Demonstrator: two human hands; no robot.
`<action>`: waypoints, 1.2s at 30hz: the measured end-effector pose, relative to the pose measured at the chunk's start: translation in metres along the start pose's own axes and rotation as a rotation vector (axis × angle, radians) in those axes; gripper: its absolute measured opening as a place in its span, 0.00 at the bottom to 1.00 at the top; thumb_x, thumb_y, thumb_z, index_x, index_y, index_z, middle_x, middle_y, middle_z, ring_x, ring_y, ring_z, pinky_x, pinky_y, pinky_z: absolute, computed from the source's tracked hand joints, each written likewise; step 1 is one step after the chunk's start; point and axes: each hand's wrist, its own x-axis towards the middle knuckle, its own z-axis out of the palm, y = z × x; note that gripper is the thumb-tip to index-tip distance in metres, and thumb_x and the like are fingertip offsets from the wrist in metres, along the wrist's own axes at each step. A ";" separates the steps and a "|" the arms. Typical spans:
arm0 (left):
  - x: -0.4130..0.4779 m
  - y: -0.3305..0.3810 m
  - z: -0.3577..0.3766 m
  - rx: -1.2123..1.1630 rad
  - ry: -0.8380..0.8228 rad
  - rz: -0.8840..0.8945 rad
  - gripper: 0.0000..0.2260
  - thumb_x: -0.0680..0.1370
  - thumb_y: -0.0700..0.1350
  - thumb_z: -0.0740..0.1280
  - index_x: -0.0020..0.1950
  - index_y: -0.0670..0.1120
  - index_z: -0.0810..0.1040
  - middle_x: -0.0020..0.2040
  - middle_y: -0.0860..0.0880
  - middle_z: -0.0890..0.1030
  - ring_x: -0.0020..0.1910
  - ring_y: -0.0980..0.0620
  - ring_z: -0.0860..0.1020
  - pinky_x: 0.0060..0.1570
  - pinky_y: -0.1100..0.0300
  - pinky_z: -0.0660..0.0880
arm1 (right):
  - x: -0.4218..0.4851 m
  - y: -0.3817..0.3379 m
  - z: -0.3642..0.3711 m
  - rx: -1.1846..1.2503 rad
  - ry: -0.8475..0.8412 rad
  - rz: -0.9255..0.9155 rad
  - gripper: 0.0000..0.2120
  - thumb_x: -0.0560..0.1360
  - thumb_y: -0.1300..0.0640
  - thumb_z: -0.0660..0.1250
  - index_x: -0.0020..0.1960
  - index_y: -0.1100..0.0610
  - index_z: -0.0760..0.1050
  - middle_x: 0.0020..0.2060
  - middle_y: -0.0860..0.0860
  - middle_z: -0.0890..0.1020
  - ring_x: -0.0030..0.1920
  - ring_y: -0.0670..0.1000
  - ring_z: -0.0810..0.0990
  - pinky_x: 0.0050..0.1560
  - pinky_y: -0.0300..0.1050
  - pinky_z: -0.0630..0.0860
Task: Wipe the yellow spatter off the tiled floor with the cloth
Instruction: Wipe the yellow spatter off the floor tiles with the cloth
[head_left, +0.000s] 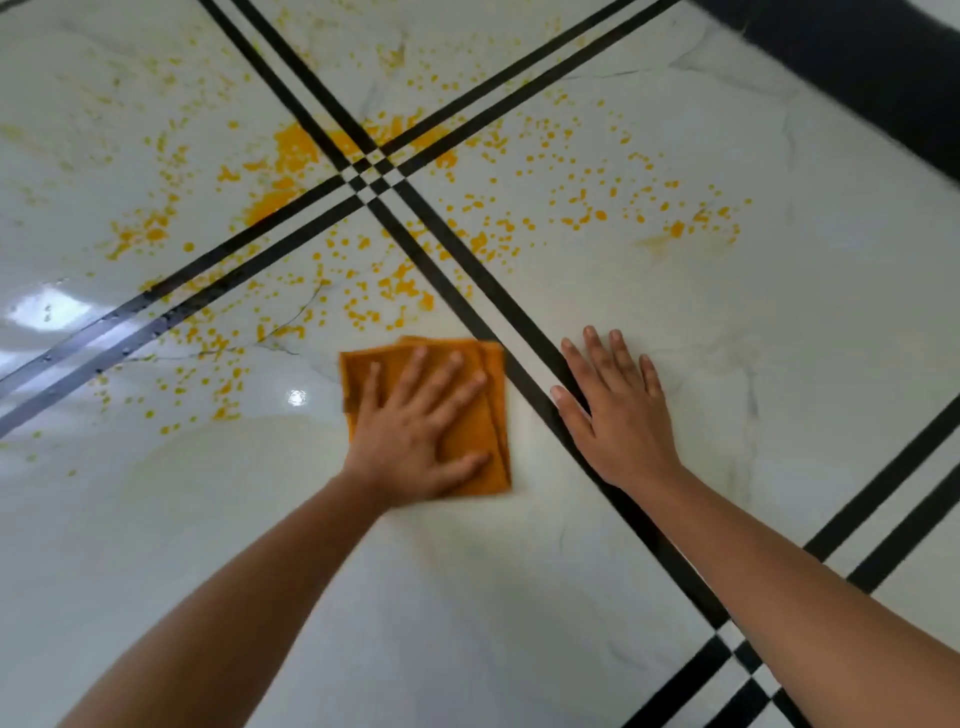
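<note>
- Yellow spatter (291, 150) fans across the tiled floor (779, 312). It is thickest around the crossing of the black stripes (467, 270), at about 11 o'clock from the cloth, and thinner drops reach out to 9 and 2 o'clock.
- Folded into a square, the orange cloth (485, 421) lies flat on the floor just short of the nearest drops.
- Fingers straight and spread, the left hand (415, 441) presses down on the cloth without curling round it.
- At 3 o'clock from the cloth, the right hand (623, 426) lies palm-down across a stripe, released and holding nothing. It looks like a brace.
- The floor near the person looks free of drops, so I judge most of the wiping is ahead.
- To wipe well, keep the palm's weight even and push toward 12 o'clock in overlapping passes.
- Refold to a fresh face before the thick patch, or the cloth may smear it wider.
</note>
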 end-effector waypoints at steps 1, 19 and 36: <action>0.001 -0.007 -0.004 -0.051 0.017 -0.187 0.34 0.70 0.70 0.53 0.75 0.60 0.52 0.75 0.55 0.53 0.75 0.45 0.50 0.67 0.34 0.47 | 0.000 -0.006 0.002 -0.004 0.004 -0.018 0.29 0.77 0.40 0.44 0.74 0.50 0.60 0.74 0.52 0.61 0.75 0.56 0.57 0.71 0.55 0.52; 0.002 -0.031 -0.011 -0.084 -0.034 -0.215 0.35 0.70 0.70 0.48 0.75 0.60 0.48 0.75 0.57 0.45 0.76 0.45 0.44 0.67 0.33 0.40 | 0.020 -0.028 0.010 -0.041 0.028 0.100 0.31 0.76 0.39 0.41 0.76 0.50 0.54 0.76 0.52 0.55 0.76 0.54 0.50 0.73 0.56 0.47; 0.094 0.056 -0.009 -0.073 -0.088 0.136 0.32 0.73 0.68 0.43 0.75 0.60 0.43 0.77 0.55 0.45 0.75 0.47 0.40 0.67 0.35 0.37 | 0.034 0.040 -0.011 -0.023 0.034 0.438 0.28 0.79 0.42 0.50 0.76 0.49 0.50 0.77 0.49 0.52 0.76 0.51 0.48 0.73 0.53 0.47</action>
